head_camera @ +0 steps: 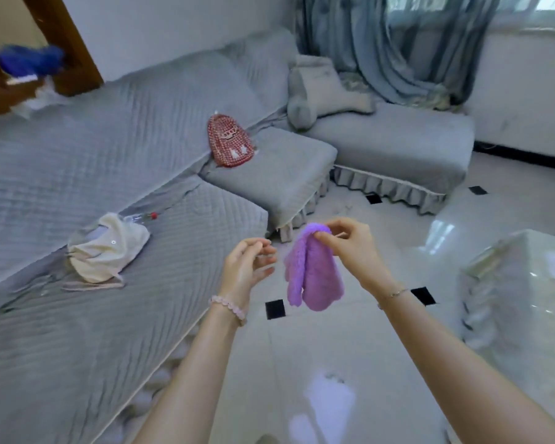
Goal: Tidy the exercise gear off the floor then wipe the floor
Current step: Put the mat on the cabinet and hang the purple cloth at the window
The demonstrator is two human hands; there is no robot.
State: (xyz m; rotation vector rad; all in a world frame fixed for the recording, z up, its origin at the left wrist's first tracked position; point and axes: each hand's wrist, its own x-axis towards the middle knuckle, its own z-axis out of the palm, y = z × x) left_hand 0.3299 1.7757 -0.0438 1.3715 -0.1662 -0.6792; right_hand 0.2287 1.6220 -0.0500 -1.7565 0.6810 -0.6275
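Glossy white tiled floor point(350, 347) lies below both hands: right hand point(350, 248) pinches the hanging fluffy purple cloth point(311, 277) top; left hand point(247, 267), loosely curled, empty, just beside.

A grey quilted sofa point(116, 149) filled the left of the frame, a red checked backpack point(229, 141) propped on it near the centre, a cream bag point(109, 248) slumped at mid-left. Grey curtains point(382, 49) hung upper right; a glass worktop point(519, 283) stood far right.
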